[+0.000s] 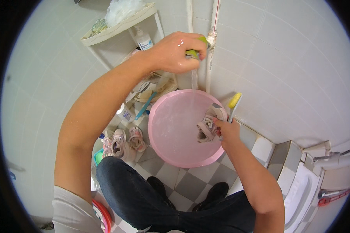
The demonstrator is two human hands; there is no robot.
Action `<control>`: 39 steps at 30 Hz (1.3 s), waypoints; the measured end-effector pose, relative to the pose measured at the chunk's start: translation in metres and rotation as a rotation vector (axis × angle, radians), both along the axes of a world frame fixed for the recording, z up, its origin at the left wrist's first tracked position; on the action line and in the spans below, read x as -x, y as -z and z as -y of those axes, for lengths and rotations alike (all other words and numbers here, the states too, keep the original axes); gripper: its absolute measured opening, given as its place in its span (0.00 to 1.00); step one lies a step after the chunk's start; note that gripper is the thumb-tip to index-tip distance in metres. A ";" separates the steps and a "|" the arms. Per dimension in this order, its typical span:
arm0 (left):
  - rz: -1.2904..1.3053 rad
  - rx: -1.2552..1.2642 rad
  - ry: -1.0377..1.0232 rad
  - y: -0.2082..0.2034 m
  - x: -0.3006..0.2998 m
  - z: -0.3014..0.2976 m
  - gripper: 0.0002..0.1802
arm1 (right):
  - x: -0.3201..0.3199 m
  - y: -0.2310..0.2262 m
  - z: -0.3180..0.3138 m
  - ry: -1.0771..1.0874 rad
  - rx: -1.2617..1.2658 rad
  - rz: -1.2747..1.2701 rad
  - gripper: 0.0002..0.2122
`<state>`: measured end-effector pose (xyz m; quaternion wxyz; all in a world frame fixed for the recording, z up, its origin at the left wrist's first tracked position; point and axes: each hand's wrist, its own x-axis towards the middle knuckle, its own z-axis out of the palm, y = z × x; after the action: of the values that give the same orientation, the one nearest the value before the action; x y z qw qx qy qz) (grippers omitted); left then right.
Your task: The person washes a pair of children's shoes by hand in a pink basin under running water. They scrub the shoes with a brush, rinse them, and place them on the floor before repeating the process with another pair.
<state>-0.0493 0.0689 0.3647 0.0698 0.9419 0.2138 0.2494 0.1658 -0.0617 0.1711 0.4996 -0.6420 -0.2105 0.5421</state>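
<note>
My left hand (181,51) is wrapped around a green tap (192,53) on the wall pipe. A stream of water (194,80) runs from it into a round pink basin (158,152), which holds cloudy water. Over the basin's right side, my right hand (228,132) grips a small pale pink and grey shoe (209,123), tilted and with its straps showing. The same hand also holds a scrub brush (235,101) with yellow bristles and a light handle, which points up toward the wall. Part of the brush handle is hidden by my fingers.
Several small shoes (119,143) stand on the tiled floor left of the basin, near a white bottle (125,113). A corner shelf (122,24) holds a white mesh puff and, lower down, brushes. A squat toilet (299,190) is at the right.
</note>
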 end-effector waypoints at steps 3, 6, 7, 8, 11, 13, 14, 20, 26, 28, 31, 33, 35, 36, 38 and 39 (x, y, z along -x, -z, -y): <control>-0.058 -0.160 0.099 0.001 0.031 -0.012 0.08 | 0.001 0.004 -0.001 -0.001 0.027 0.063 0.17; -0.151 -0.318 0.122 0.000 0.037 -0.023 0.08 | -0.004 0.000 0.000 -0.009 0.020 0.004 0.16; -0.150 -0.327 0.158 -0.001 0.034 -0.023 0.11 | -0.003 -0.001 0.000 -0.023 0.045 0.043 0.15; -0.104 -0.308 0.145 0.000 0.030 -0.021 0.13 | -0.003 0.001 -0.001 -0.028 0.047 0.016 0.15; 0.040 -0.164 0.076 0.005 0.017 0.005 0.21 | -0.006 0.001 -0.001 -0.053 0.077 -0.042 0.15; 0.147 -0.061 -0.028 0.027 0.034 0.028 0.20 | -0.001 -0.004 0.001 -0.075 0.099 -0.074 0.15; 0.201 -0.015 -0.079 0.043 0.047 0.040 0.19 | 0.001 -0.007 0.002 -0.083 0.106 -0.089 0.15; -0.291 1.327 -0.837 0.210 0.127 0.124 0.15 | -0.003 -0.030 0.014 -0.104 0.120 -0.181 0.13; -0.692 1.302 -0.914 0.343 0.153 0.164 0.32 | -0.004 -0.011 0.015 -0.172 0.072 -0.292 0.08; -0.470 1.284 -0.928 0.371 0.166 0.168 0.38 | 0.002 -0.014 0.015 -0.179 0.091 -0.310 0.09; -0.482 1.118 -0.896 0.411 0.191 0.180 0.35 | 0.003 -0.013 0.015 -0.170 0.090 -0.402 0.12; -0.418 1.204 -0.903 0.411 0.187 0.175 0.31 | 0.003 -0.012 0.013 -0.142 0.024 -0.289 0.12; -0.273 1.251 -1.015 0.399 0.179 0.176 0.26 | 0.006 -0.006 0.013 -0.150 -0.061 -0.122 0.12; -0.179 1.216 -1.108 0.386 0.168 0.173 0.23 | 0.009 -0.002 0.011 -0.170 -0.109 -0.008 0.12; 0.127 1.245 -1.279 0.352 0.156 0.164 0.19 | 0.017 0.009 0.006 -0.217 -0.227 0.181 0.13; 0.344 1.305 -1.338 0.334 0.149 0.156 0.17 | 0.018 0.018 0.007 -0.234 -0.299 0.263 0.13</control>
<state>-0.1984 -0.0872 0.0307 0.4555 0.3496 0.7928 0.2044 0.1478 -0.0687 0.1529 0.4911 -0.5974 -0.4248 0.4707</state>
